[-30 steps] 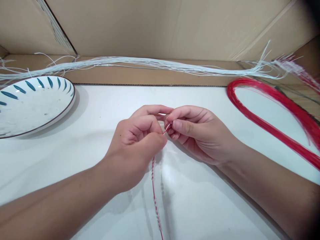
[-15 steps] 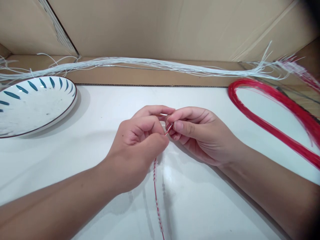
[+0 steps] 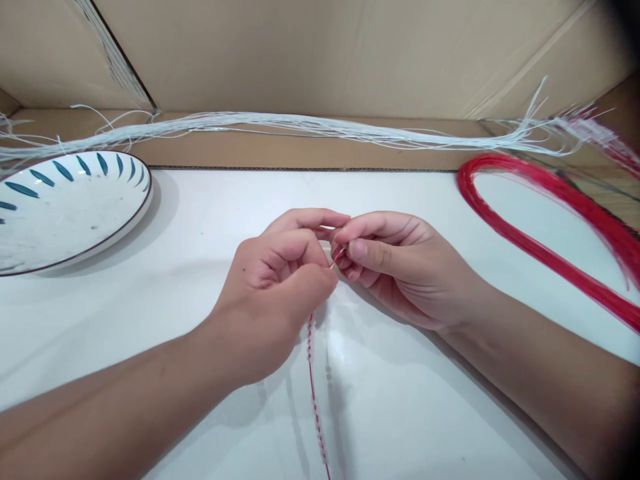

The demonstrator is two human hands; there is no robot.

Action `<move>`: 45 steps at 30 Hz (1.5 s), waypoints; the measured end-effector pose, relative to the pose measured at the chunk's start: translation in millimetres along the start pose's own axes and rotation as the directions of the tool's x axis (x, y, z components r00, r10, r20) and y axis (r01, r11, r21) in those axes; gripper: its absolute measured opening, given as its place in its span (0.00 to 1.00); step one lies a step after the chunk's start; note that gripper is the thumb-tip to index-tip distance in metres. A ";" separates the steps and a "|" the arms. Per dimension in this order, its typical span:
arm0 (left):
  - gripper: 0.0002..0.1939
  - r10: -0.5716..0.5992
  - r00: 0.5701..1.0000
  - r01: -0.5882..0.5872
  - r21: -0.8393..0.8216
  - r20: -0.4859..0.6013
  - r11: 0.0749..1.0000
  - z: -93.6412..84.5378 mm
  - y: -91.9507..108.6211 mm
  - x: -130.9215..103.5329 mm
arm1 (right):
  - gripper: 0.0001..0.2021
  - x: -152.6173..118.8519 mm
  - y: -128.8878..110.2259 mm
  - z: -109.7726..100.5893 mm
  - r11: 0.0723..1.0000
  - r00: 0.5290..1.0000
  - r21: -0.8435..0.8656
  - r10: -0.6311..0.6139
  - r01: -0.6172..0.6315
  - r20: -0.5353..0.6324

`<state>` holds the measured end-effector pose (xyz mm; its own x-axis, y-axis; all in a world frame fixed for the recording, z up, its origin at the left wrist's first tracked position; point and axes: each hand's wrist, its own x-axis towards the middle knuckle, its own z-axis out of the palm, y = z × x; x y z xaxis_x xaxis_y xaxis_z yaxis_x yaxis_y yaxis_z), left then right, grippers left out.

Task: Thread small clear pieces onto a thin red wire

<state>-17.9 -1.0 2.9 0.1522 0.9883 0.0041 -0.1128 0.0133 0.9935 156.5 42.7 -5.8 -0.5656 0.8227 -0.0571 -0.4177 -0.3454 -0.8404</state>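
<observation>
A thin red cord (image 3: 312, 380) strung with small clear beads (image 3: 320, 437) hangs from beneath my left hand (image 3: 283, 280) toward the bottom edge of the view. My left thumb and forefinger are closed on the cord near its upper end. Facing it, my right hand (image 3: 400, 267) pinches the short tip of the cord that rises out of the left fingers. Something small and pale sits at the right fingertips, too small to make out for certain. The two hands' fingers touch or nearly touch above the white table (image 3: 225, 200).
At the left stands a white plate (image 3: 60, 220) with blue-green leaf strokes, small clear bits lying in it. A bundle of white strands (image 3: 280, 121) runs along the cardboard (image 3: 300, 153) at the back. A looped bundle of red cords (image 3: 525, 237) lies at the right.
Both hands keep nearly the same pose. Between the fingertips, the cord's short stretch now shows red where it looked whitish before. The view has shifted very slightly.
</observation>
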 end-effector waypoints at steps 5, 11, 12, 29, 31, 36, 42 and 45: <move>0.13 -0.003 1.000 0.003 -0.015 0.017 1.000 0.5 0.1 1.2 | 0.03 -0.1 -0.4 0.1 1.000 1.000 0.008 0.008 -0.008 0.000; 0.14 -0.002 1.000 0.002 -0.007 0.012 1.000 0.4 0.3 0.6 | 0.03 0.1 0.2 -0.2 1.000 1.000 0.014 -0.001 0.001 0.008; 0.14 -0.001 1.000 0.001 -0.009 0.014 1.000 0.4 0.2 0.5 | 0.03 0.0 0.2 0.0 1.000 1.000 0.006 -0.001 0.001 0.006; 0.14 0.022 0.999 -0.022 0.003 0.023 1.000 0.5 -2.1 2.1 | 0.04 -0.1 -0.9 2.8 1.000 1.000 -0.005 0.014 -0.014 -0.005; 0.14 0.019 1.000 -0.019 0.003 0.020 1.000 1.2 -1.9 2.1 | 0.04 -0.5 -1.1 3.5 1.000 1.000 -0.011 0.017 -0.017 -0.010; 0.14 0.034 0.999 -0.034 0.020 0.004 0.999 2.2 -1.6 1.6 | 0.06 -0.3 -1.6 4.3 0.999 0.999 -0.039 0.013 -0.015 -0.030; 0.14 0.045 0.999 -0.044 0.089 -0.012 0.995 1.7 -1.6 1.3 | 0.09 -0.2 0.9 2.5 0.998 1.000 -0.063 -0.017 0.017 -0.008; 0.14 0.055 0.998 -0.051 0.145 -0.026 0.988 2.1 -0.5 0.2 | 0.09 0.2 1.7 1.7 0.999 1.000 -0.051 -0.014 0.013 -0.017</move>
<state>-15.8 -1.1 2.7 0.1197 0.9912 0.0561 0.0227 -0.0592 0.9980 154.5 41.5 -6.3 -0.5474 0.8351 -0.0547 -0.3878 -0.3111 -0.8677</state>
